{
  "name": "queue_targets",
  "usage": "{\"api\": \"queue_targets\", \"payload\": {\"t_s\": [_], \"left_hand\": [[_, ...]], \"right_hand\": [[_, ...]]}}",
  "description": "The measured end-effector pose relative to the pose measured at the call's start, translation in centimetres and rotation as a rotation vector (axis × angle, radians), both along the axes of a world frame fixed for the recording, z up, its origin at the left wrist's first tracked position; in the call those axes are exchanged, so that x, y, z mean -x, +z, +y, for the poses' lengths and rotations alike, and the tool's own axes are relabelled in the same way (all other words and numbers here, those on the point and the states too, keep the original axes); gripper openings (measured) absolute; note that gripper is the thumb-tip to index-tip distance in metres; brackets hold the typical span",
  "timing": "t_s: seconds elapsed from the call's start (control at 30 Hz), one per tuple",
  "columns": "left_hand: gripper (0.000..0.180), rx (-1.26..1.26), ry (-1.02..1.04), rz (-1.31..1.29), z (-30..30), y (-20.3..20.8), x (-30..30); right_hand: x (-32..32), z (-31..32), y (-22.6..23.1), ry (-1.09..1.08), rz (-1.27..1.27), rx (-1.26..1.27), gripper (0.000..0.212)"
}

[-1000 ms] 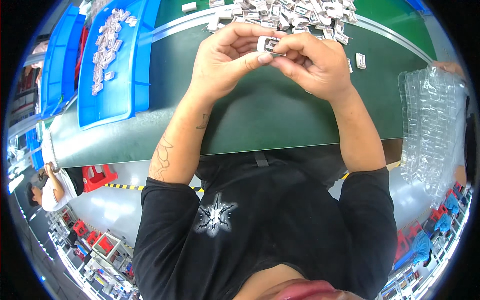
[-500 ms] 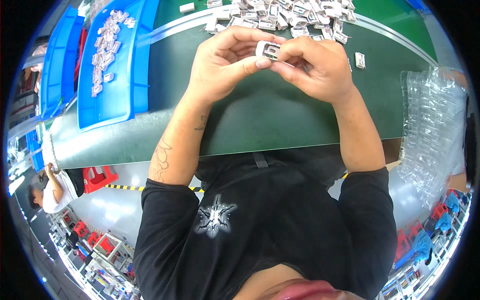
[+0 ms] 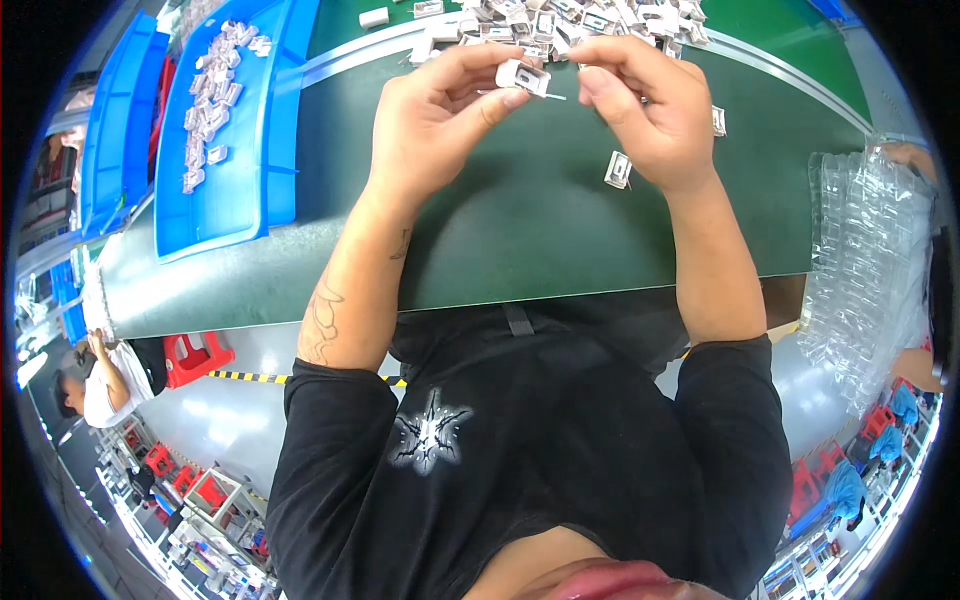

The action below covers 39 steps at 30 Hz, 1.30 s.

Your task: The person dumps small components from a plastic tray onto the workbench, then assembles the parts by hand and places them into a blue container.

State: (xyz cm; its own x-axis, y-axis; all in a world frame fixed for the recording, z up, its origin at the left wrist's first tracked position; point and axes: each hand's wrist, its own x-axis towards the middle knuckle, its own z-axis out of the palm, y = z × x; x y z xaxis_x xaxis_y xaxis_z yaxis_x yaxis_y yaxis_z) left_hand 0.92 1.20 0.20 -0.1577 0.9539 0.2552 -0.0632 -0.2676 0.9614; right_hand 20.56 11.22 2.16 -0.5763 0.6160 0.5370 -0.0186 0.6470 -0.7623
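Note:
My left hand pinches a small white plastic housing between thumb and fingers. The housing has a dark rectangular opening, and a thin pale strip sticks out from its right end. To its right, apart from it, is my right hand, thumb and fingers curled close together. Whatever its fingertips may hold is too small to make out. Just below that hand, a similar white housing lies on the green table. Another white housing shows partly from behind the right hand.
Many similar white parts are heaped at the far side, by a pale metal rail. A blue tray with several white parts stands at left. Stacked clear plastic trays are at right. A person in white is beyond, left.
My right hand has come off the housing and shifted slightly right. My left hand still holds it, a little farther up and left. The housing lying below the right hand has come into view.

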Motion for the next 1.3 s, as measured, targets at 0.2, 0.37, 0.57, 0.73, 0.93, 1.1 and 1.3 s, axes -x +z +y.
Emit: {"api": "queue_targets", "payload": {"t_s": [0.2, 0.37, 0.57, 0.73, 0.93, 1.1, 1.3], "left_hand": [[0.033, 0.033, 0.118, 0.499, -0.5, 0.2, -0.8], [0.031, 0.104, 0.117, 0.481, -0.3, 0.2, -1.3], [0.031, 0.092, 0.127, 0.395, -0.1, 0.2, -1.7], [0.029, 0.078, 0.104, 0.357, -0.4, 0.1, -1.5], [0.028, 0.1, 0.124, 0.384, -0.4, 0.3, -1.4], [0.029, 0.11, 0.091, 0.27, -0.2, 0.2, -1.6], [0.027, 0.001, 0.129, 0.187, -0.2, -0.5, -1.9]], "right_hand": [[0.2, -0.1, -0.1, 0.022, -0.266, 0.034, 0.009], [0.3, 0.0, -0.6, 0.022, -0.289, 0.023, 0.009], [0.4, -0.4, -0.4, -0.068, -0.275, 0.074, 0.009], [0.4, -0.3, -0.3, -0.03, -0.3, 0.017, 0.01], [0.6, -0.5, -0.6, -0.042, -0.24, 0.093, 0.011], [1.0, -0.4, -1.3, 0.014, -0.118, 0.41, 0.008], [1.1, -1.1, -1.8, 0.009, 0.0, 0.6, 0.002]]}}
